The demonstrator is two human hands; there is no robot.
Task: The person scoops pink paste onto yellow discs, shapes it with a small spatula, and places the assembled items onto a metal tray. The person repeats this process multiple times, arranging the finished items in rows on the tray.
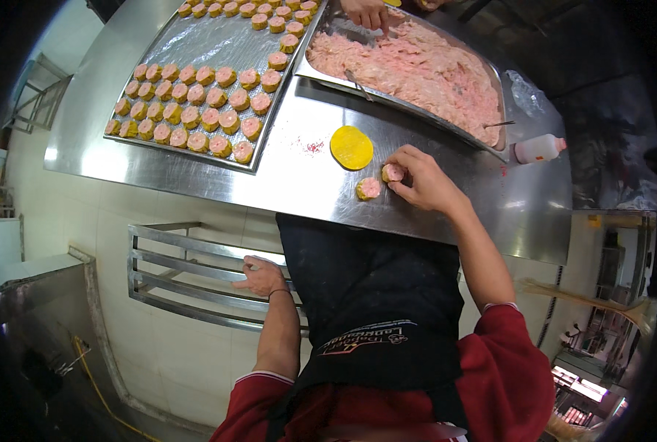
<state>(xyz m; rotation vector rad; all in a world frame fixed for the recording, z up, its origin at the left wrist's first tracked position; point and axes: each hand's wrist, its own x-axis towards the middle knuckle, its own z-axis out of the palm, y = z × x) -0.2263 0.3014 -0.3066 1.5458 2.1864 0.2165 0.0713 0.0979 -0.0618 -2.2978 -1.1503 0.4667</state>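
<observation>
My right hand (pixel 424 180) pinches a siu mai dumpling (pixel 392 173) between thumb and fingers, low over the steel table (pixel 299 188). Just left of it stands another siu mai (pixel 368 188), pink filling in a yellow wrapper. Round yellow wrappers (pixel 351 147) lie in a flat pile beyond these two. My left hand (pixel 262 278) hangs below the table edge, fingers apart and slightly bent, holding nothing. It is in front of a metal rack (pixel 196 247); whether it touches the rack I cannot tell.
A lined tray (pixel 203 44) with rows of siu mai occupies the far left. Behind the wrappers, a steel tub (pixel 417 118) holds pink minced filling (pixel 431 66) and utensils. Another person's hand (pixel 365 13) reaches into it. A white bottle (pixel 539 149) stands at the right.
</observation>
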